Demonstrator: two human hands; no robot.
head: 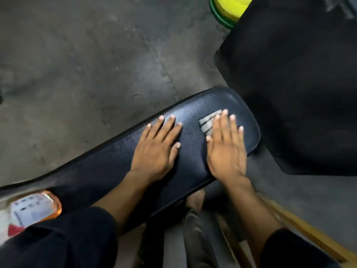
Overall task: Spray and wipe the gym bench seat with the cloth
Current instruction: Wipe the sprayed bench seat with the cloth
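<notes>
The black padded bench seat (108, 167) runs diagonally from lower left to mid right. A small grey cloth with dark stripes (207, 122) lies near the seat's far rounded end. My right hand (226, 149) presses flat on the cloth with fingers spread and covers most of it. To the left, my left hand (156, 147) rests flat on the bare seat with fingers apart and holds nothing. A spray bottle with orange liquid and a white label (32, 209) lies at the lower left, next to my left sleeve.
A large black pad (299, 84) stands close to the right of the seat's end. A yellow and green round object (228, 8) sits at the top. A yellowish bar (309, 235) crosses the lower right. Grey floor mats (77, 55) lie beyond the bench.
</notes>
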